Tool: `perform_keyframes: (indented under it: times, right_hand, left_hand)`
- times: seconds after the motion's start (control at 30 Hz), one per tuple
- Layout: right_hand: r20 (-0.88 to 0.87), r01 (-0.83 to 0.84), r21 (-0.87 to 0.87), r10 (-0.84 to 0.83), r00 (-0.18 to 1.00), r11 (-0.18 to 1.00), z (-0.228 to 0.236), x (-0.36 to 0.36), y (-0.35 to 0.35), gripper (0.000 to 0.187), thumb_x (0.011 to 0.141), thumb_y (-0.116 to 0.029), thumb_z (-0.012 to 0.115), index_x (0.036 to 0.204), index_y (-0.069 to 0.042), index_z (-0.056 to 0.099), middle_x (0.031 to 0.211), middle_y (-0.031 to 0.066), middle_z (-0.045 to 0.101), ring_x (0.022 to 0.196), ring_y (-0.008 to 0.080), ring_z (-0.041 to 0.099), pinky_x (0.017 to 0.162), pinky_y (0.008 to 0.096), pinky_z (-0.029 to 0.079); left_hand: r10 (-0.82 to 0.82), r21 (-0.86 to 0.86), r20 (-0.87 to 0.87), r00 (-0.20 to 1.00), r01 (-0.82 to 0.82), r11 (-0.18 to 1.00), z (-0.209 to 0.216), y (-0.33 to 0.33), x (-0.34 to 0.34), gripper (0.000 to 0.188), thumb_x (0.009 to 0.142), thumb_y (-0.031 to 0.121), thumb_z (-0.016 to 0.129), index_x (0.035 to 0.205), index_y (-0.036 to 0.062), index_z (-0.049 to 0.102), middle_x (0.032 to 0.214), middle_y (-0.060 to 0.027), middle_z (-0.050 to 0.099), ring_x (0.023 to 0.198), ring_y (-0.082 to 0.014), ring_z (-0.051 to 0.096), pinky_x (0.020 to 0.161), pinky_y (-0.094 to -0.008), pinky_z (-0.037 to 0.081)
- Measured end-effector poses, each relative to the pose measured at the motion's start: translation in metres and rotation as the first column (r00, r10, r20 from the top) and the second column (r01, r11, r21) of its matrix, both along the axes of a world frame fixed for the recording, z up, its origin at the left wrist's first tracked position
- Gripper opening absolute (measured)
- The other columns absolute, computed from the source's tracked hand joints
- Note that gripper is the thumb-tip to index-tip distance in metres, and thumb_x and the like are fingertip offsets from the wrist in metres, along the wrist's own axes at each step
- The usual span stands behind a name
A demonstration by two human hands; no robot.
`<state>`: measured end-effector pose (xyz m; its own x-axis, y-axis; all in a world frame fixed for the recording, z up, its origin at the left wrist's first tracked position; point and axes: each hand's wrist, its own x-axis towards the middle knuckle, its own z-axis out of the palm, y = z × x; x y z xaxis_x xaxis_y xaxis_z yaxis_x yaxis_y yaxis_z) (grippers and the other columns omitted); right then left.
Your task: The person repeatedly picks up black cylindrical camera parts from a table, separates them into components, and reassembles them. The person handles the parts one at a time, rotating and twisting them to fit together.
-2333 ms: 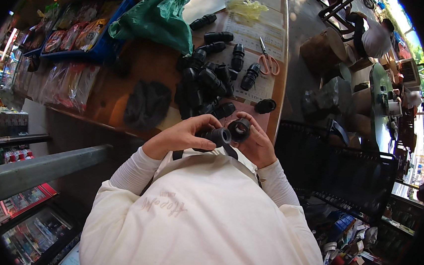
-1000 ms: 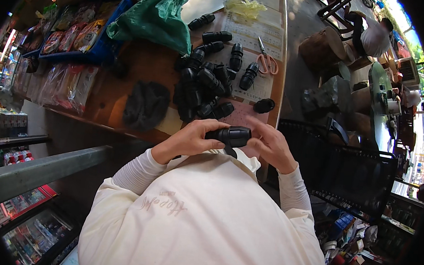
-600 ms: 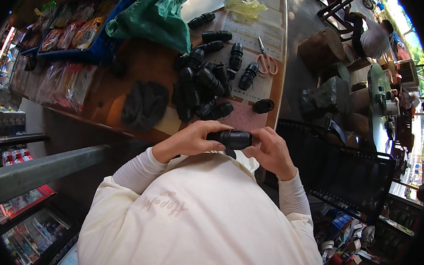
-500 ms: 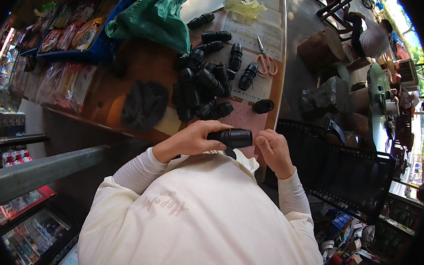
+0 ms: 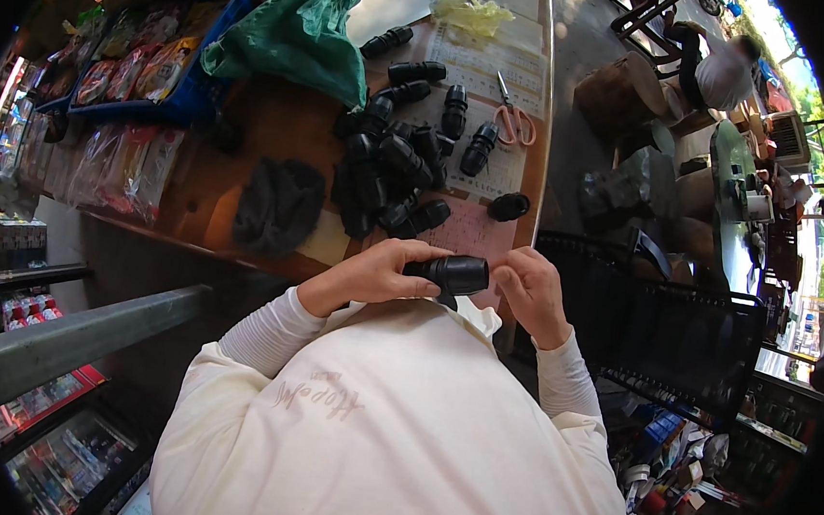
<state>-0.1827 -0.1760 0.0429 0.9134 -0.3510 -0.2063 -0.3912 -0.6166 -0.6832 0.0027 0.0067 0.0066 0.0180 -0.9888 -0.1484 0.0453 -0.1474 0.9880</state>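
In front of my chest, my left hand (image 5: 384, 273) is wrapped round a black plastic pipe coupling (image 5: 461, 275), which lies sideways with its wide end toward the right. My right hand (image 5: 533, 288) is beside that end, thumb and fingertips pinched together. Whatever the pinch may hold is too small to make out. Past my hands, a heap of similar black couplings (image 5: 405, 160) covers part of the table (image 5: 249, 114). A single coupling (image 5: 508, 206) lies apart, near the right edge on pink paper (image 5: 467, 231).
Scissors with pink handles (image 5: 517, 125) lie by the table's right edge. Farther back are a green plastic bag (image 5: 304, 36) and a crumpled yellow bag (image 5: 472, 15). A dark cloth (image 5: 279, 205) and a blue crate of packets (image 5: 157, 53) are leftward. Someone sits (image 5: 724, 74) at the far right.
The held coupling has tilted slightly in my left hand, its right end a little higher. My right hand has shifted slightly up and left, still pinched. The view has moved a little.
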Motion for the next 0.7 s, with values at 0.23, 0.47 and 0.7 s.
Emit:
perform_keyframes:
  times: [0.23,0.47,0.7]
  right_hand:
    - [0.282,0.011,-0.034,-0.001,0.960,0.999,0.001,0.002,0.006,0.033,0.076,-0.021,0.073,0.105,-0.005,0.067,0.083,0.0085,0.067,0.082,0.0255,0.062,0.078,0.0368,0.047]
    - [0.213,-0.041,-0.097,0.061,0.975,0.994,-0.002,0.003,-0.001,0.031,0.077,-0.017,0.073,0.107,-0.009,0.066,0.087,0.0053,0.067,0.086,0.0239,0.061,0.084,0.0366,0.045]
    - [0.118,-0.113,-0.055,0.119,0.986,0.992,-0.009,0.003,-0.006,0.027,0.080,-0.019,0.072,0.104,-0.008,0.066,0.088,0.0058,0.066,0.088,0.0258,0.060,0.083,0.0367,0.044]
  left_hand:
    - [-0.033,-0.074,0.065,0.997,0.038,0.997,-0.007,0.001,0.001,0.052,0.081,0.012,0.069,0.130,0.0022,0.056,0.103,-0.0085,0.063,0.095,-0.0165,0.057,0.087,-0.0309,0.043]
    - [-0.044,-0.076,0.012,0.999,0.044,0.996,-0.007,0.002,0.001,0.051,0.083,0.010,0.066,0.132,0.0013,0.055,0.106,-0.0078,0.062,0.095,-0.0145,0.056,0.086,-0.0293,0.044]
    - [-0.039,-0.042,0.004,0.999,0.039,0.998,-0.006,0.001,0.002,0.051,0.084,0.009,0.065,0.133,0.0000,0.053,0.102,-0.0072,0.062,0.092,-0.0135,0.056,0.084,-0.0285,0.045]
